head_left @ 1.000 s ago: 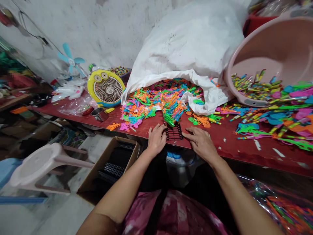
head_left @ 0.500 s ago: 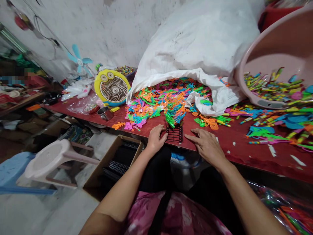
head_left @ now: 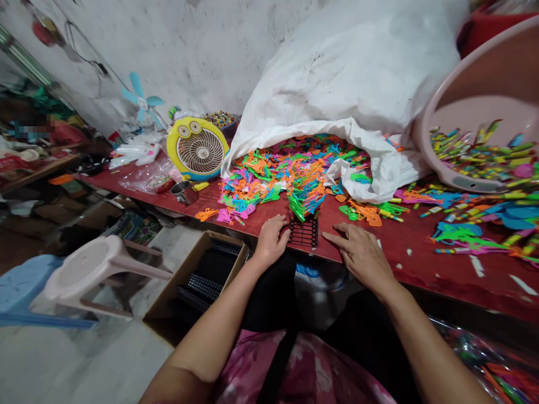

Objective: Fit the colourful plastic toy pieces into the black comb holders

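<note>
A black plastic grid strip (head_left: 304, 233) lies on the red tabletop (head_left: 425, 264) near its front edge. My left hand (head_left: 272, 240) rests flat on the table with its fingertips against the strip's left end. My right hand (head_left: 362, 252) lies palm down to the right of the strip, its fingers spread and just apart from it. Directly beyond the strip is a heap of bright orange, green, pink and blue plastic pieces (head_left: 295, 177), spilling from a white sack (head_left: 341, 73).
A pink basin (head_left: 446, 123) of coloured sticks tilts at the right, with loose plastic pieces before it. A yellow fan (head_left: 197, 148) and steel cup (head_left: 184, 192) stand left. Below the table edge are a cardboard box (head_left: 197, 289) of black strips and a pink stool (head_left: 96, 269).
The whole view has shifted slightly right as my head turned. My right hand has moved a little away from the strip, and my left hand stays beside it.
</note>
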{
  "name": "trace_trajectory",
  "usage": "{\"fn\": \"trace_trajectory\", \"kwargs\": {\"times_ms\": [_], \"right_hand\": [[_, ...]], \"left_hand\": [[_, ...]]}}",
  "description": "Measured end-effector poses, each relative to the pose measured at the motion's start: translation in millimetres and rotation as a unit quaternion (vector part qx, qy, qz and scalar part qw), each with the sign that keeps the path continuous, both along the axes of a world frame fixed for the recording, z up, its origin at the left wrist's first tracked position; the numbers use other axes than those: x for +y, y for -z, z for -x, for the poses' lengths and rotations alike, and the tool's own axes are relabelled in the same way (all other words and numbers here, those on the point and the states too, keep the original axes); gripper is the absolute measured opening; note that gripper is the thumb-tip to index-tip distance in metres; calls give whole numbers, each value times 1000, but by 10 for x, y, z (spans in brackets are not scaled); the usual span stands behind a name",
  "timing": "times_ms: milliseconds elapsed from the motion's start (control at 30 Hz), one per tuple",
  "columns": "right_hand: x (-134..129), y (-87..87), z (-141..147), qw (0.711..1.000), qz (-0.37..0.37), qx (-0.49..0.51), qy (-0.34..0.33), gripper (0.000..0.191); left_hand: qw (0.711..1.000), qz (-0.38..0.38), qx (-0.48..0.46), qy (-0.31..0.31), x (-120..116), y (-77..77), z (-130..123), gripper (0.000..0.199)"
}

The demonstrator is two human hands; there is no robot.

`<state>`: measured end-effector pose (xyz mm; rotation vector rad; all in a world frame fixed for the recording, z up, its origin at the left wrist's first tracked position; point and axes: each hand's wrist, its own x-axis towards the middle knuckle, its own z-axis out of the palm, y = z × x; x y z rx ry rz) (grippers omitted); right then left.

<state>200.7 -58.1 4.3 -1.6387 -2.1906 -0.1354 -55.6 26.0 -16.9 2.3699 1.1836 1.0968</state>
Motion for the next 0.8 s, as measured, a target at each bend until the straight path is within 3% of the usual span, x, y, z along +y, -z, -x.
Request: {"fn": "trace_trajectory", "kwargs": {"times_ms": [267,400,800], "right_hand": [[6,62,-31,999,-21,28,1,37],[-11,40,-1,1000,-26,17,6,36],[-12,61,-3,999,-33,5,10,36]], "left_hand": [[1000,0,23,-13,-27,6,-7,29],[999,6,40,-18,-55,16,-11,42],[997,3,76,-27,-42,19,1,38]]}}
